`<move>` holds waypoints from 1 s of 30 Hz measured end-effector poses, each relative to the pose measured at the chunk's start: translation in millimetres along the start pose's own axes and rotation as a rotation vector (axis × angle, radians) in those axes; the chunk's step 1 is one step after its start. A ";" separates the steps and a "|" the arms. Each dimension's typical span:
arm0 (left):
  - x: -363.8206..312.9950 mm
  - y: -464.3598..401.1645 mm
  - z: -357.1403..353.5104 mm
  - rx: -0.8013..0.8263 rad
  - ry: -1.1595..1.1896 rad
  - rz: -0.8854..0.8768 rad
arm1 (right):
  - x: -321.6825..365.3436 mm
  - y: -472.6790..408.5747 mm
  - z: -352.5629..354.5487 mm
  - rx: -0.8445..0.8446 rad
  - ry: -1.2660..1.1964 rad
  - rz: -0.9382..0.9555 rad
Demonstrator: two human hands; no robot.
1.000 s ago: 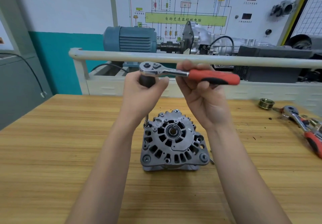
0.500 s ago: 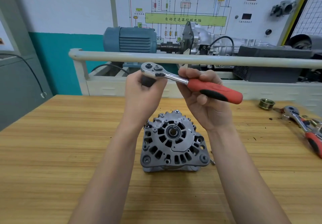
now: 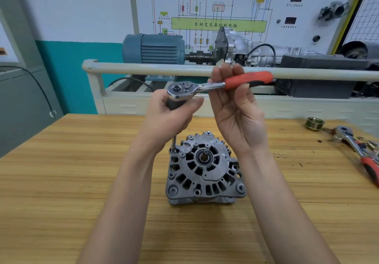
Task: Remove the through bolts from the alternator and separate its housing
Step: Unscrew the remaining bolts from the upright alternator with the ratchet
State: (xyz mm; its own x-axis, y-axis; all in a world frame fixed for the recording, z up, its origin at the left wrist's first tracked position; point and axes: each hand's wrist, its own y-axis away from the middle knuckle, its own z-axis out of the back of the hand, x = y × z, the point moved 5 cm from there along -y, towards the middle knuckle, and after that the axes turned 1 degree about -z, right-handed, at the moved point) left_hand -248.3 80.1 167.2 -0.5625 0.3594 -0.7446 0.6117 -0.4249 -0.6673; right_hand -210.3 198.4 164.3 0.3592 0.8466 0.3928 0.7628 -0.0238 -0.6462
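Swung back from half a second ago, the ratchet handle now angles up-right. Nearest, the alternator stands on the table; the extension rises upright from its upper-left bolt, whose head is hidden. Above, the left hand clasps the extension's top and the right hand pinches the handle.

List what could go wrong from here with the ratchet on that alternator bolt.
1. The alternator stands unclamped on the table; neither hand steadies it, so ratchet torque could tip or spin it.
2. The long extension meets the bolt at the housing's edge; if it tilts, the socket may slip and round the head.
3. The right hand holds the ratchet handle loosely, so it could slip.
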 end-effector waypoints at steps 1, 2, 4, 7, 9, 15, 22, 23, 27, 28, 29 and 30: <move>0.2 -1.0 -0.2 -0.077 -0.016 -0.006 | 1.4 1.1 0.2 0.020 0.020 0.011; 0.3 -1.5 -0.2 -0.169 -0.035 -0.014 | 2.7 2.3 0.2 0.045 0.053 0.018; 0.8 -0.4 -0.2 -0.345 -0.100 -0.045 | 4.9 3.8 -1.0 0.112 0.153 0.015; 1.1 2.6 -2.2 -0.459 -0.180 -0.075 | 6.1 5.0 -4.7 0.190 0.271 0.013; 1.2 1.4 -1.9 -0.391 -0.142 -0.058 | 6.3 4.3 -4.6 0.169 0.239 0.016; -1.7 2.8 5.4 0.172 -0.022 0.037 | -4.3 -1.7 0.3 -0.014 -0.049 -0.057; 0.6 0.2 -2.7 -0.076 -0.089 0.022 | 1.2 0.4 1.7 -0.040 -0.039 0.010; 0.7 -0.2 -2.1 -0.159 -0.111 0.012 | 2.6 1.0 2.0 -0.016 -0.010 0.028; 4.3 0.0 4.2 -0.411 -0.069 0.026 | 6.8 3.4 -8.4 0.168 0.354 0.077; 4.0 0.1 4.3 -0.420 -0.068 0.027 | 6.7 3.5 -10.0 0.202 0.400 0.076; 3.7 0.1 4.1 -0.408 -0.084 0.028 | 6.7 3.7 -10.7 0.218 0.407 0.075; 3.6 0.1 4.3 -0.373 -0.116 0.028 | 6.8 3.7 -10.2 0.216 0.382 0.073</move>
State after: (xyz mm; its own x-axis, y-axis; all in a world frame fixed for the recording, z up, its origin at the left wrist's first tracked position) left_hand -252.6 77.7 164.5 -0.5888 0.2465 -0.7698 0.7760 -0.0941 -0.6236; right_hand -199.6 198.7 171.3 0.6118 0.5889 0.5281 0.6126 0.0695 -0.7873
